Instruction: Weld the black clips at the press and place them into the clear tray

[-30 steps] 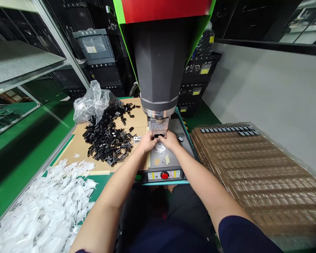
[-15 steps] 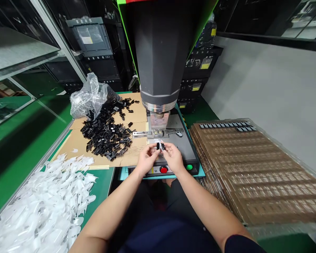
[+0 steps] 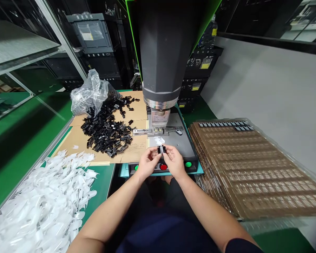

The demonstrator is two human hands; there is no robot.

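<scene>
My left hand [image 3: 149,161] and my right hand [image 3: 175,161] meet over the front edge of the press base [image 3: 179,149]. Their fingertips pinch a small black plastic part [image 3: 159,150] from both sides. A pale strip shows in its middle; whether it is one piece or two I cannot tell. Just beyond my fingers lie a few white film pieces [image 3: 159,140] on the base. Behind them a metal fixture [image 3: 158,131] sits under the press head [image 3: 160,117]. To its right rests a small finished-looking part [image 3: 178,133], dark with a light face.
A heap of black plastic parts [image 3: 105,130] covers cardboard [image 3: 137,114] at left, beside a clear bag [image 3: 88,93]. White film pieces [image 3: 42,200] are piled nearer me. Stacked brown trays [image 3: 252,168] stand at right, several parts in the back rows. Red [image 3: 163,166] and green [image 3: 188,164] buttons line the base's front.
Both hands have come slightly nearer to me with the black part, uncovering more of the white film on the base. The view has shifted a little.
</scene>
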